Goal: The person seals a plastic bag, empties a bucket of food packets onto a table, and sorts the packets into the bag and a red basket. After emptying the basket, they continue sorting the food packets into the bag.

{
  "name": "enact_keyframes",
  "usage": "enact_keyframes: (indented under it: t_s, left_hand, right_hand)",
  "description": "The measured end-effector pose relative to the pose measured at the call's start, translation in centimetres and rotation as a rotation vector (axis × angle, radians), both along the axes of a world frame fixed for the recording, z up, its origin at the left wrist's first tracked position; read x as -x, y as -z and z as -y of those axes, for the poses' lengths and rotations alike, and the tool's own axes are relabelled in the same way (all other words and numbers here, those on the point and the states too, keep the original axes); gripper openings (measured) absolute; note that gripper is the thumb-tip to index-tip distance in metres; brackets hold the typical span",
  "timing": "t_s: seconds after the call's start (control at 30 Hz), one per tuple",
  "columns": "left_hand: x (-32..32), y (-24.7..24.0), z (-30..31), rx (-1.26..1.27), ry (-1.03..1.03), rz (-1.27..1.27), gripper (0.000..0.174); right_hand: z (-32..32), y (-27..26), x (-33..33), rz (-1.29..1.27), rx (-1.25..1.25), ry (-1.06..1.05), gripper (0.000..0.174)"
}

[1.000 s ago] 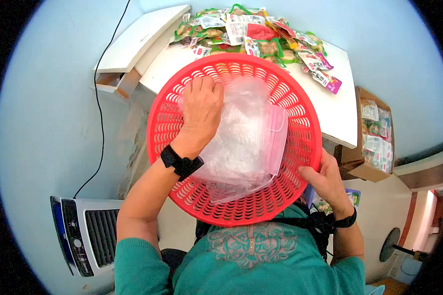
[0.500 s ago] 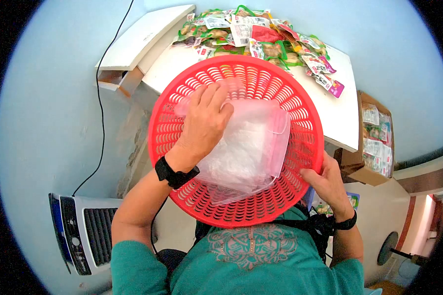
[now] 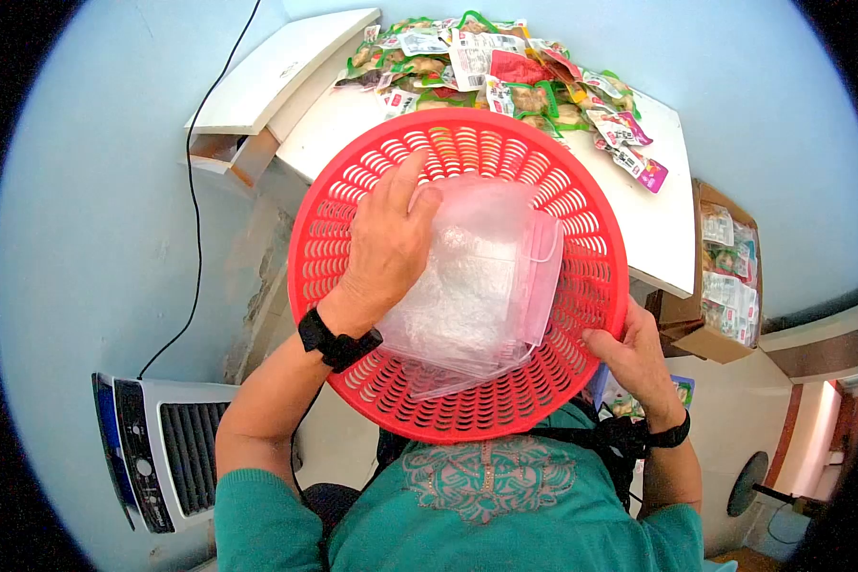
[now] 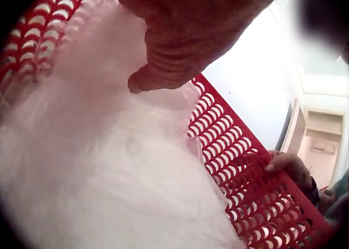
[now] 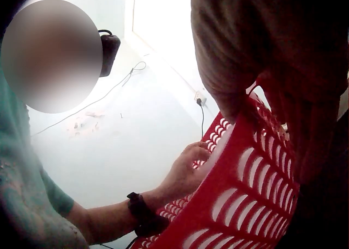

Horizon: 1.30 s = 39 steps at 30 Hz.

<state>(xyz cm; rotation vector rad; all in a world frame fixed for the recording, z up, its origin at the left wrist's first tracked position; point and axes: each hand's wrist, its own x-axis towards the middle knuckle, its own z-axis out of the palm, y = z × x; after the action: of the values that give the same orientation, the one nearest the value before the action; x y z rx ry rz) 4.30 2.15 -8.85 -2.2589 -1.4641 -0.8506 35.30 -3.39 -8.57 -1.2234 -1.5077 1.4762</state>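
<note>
A round red plastic basket (image 3: 467, 431) with slotted sides tilts in front of the body. My right hand (image 3: 639, 357) grips its right rim, thumb over the inner side and the other fingers behind the wall. Inside lies a stack of clear plastic bags (image 3: 467, 296) with pinkish edges. Over the stack's upper left part is my left hand (image 3: 386, 243), its fingers extended toward the far rim. In the left wrist view the thumb (image 4: 144, 80) points down right at the plastic film (image 4: 109, 151).
Behind the basket a white table (image 3: 653, 224) bears a heap of packaged food pouches (image 3: 467, 62). A cardboard box (image 3: 729, 338) of more packets stands at the right. On the left are an open drawer (image 3: 243, 157) and a white appliance with a black grille (image 3: 191, 448).
My left hand has drawn back slightly from the bags' top left, its fingers straightening. The bags' upper part folded down, then spread up again. My right hand keeps its grip on the rim.
</note>
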Motion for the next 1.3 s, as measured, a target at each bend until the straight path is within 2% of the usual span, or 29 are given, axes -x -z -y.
enact_keyframes:
  t_s: [0.1,0.2,0.3,0.4,0.5,0.6,0.9,1.0,1.1,1.3]
  left_hand:
    - [0.0,0.4,0.0,0.015,-0.033,0.075,0.049]
    - [0.4,0.2,0.0,0.114,-0.096,0.000,0.047]
    - [0.7,-0.1,0.3,0.142,-0.069,-0.085,0.037]
    - [0.7,-0.6,0.8,0.106,0.003,-0.056,0.022]
    - [0.8,-1.2,1.4,0.013,0.127,-0.016,0.017]
    - [1.3,-1.6,2.6,0.024,0.189,-0.021,0.017]
    - [2.0,-1.0,6.6,0.275,0.315,-0.087,0.034]
    - [2.1,-0.4,7.8,0.391,0.275,-0.073,0.035]
    - [1.8,-0.5,8.5,0.364,0.258,-0.052,0.019]
    - [1.7,-0.4,9.7,0.548,0.287,-0.095,0.025]
  right_hand:
    - [0.0,0.2,0.0,-0.011,-0.005,0.002,0.047]
    - [-0.1,0.5,-0.3,0.034,-0.016,-0.004,0.046]
    - [-0.1,0.2,-0.1,0.041,-0.003,0.016,0.046]
    - [-0.1,0.2,0.0,0.024,-0.021,0.021,0.045]
    - [-0.2,0.4,-0.1,0.053,-0.033,0.016,0.046]
    - [-0.3,0.5,-0.3,0.084,-0.054,0.000,0.046]
    - [-0.4,0.2,-0.2,0.034,-0.036,-0.013,0.044]
    - [-0.4,0.2,-0.2,0.047,0.002,-0.009,0.044]
    - [-0.4,0.1,-0.1,0.063,-0.007,-0.008,0.044]
    - [-0.5,0.2,0.0,0.059,-0.016,-0.008,0.044]
